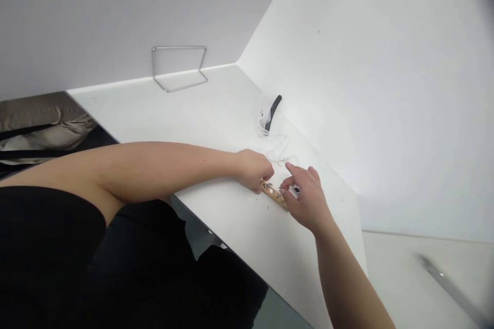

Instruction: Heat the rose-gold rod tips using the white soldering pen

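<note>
A narrow wooden strip (272, 192) with several small shiny metal pieces along its top lies on the white table. My left hand (254, 168) is closed around its far-left end, fingers curled under. Over the strip's other end, my right hand (307, 199) has its thumb and a fingertip pressed together at a small metal piece, too small to name. The remaining fingers of that hand stretch outward. Part of a black-and-white printed item (296, 189) shows beneath it. A thin white cord (278, 150) lies in loops just beyond both hands.
Behind the cord are a black curved handle (275, 108) and a clear plastic bag with a label (263, 116). A metal wire stand (179, 69) is by the grey panel. White walls border the table (239, 236). Another person's clothing (46, 126) appears at the left.
</note>
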A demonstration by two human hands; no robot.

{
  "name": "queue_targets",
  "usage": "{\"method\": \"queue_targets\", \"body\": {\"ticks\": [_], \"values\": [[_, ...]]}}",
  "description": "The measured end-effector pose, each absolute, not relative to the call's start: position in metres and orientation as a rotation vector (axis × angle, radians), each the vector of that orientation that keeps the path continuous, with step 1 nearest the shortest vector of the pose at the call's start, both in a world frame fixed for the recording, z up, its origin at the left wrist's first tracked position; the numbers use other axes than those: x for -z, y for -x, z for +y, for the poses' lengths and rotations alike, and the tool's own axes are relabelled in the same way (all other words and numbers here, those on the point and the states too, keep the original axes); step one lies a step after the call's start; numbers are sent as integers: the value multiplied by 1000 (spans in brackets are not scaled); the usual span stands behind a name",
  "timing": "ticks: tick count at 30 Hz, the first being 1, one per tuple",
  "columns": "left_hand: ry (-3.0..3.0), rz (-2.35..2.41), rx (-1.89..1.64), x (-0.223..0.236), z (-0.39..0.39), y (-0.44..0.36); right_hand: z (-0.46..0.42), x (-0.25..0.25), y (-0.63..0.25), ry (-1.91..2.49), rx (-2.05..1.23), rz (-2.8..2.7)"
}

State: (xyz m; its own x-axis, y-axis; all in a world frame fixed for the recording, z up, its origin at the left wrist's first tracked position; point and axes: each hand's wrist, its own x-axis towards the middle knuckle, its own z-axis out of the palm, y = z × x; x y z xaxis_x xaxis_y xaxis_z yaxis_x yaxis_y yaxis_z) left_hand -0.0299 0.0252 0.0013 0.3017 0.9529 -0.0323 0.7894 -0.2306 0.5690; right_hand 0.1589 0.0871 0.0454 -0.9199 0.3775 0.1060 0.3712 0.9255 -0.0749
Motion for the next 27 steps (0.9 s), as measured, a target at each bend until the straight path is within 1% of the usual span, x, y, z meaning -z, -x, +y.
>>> {"method": "queue_targets", "body": {"ticks": [4,6,8,13,17,22,27], "values": [[-1978,1507,-497,-11,29,44,85,-50,-168,594,-69,-2913],[-1769,1512,-651,-15,34,54,83,-52,-175,599,-71,-2875],[-1460,1511,-877,-18,39,65,81,-51,-182,618,-79,-2838],[-1170,1576,-1030,-20,47,84,77,-48,-193,616,-127,-2798],[-877,1454,-1228,-25,46,82,78,-51,-187,548,-155,-2768],[-734,1204,-1279,-25,44,74,76,-58,-179,458,-235,-2676],[-546,1174,-1412,-22,48,67,69,-54,-180,403,-297,-2614]]}}
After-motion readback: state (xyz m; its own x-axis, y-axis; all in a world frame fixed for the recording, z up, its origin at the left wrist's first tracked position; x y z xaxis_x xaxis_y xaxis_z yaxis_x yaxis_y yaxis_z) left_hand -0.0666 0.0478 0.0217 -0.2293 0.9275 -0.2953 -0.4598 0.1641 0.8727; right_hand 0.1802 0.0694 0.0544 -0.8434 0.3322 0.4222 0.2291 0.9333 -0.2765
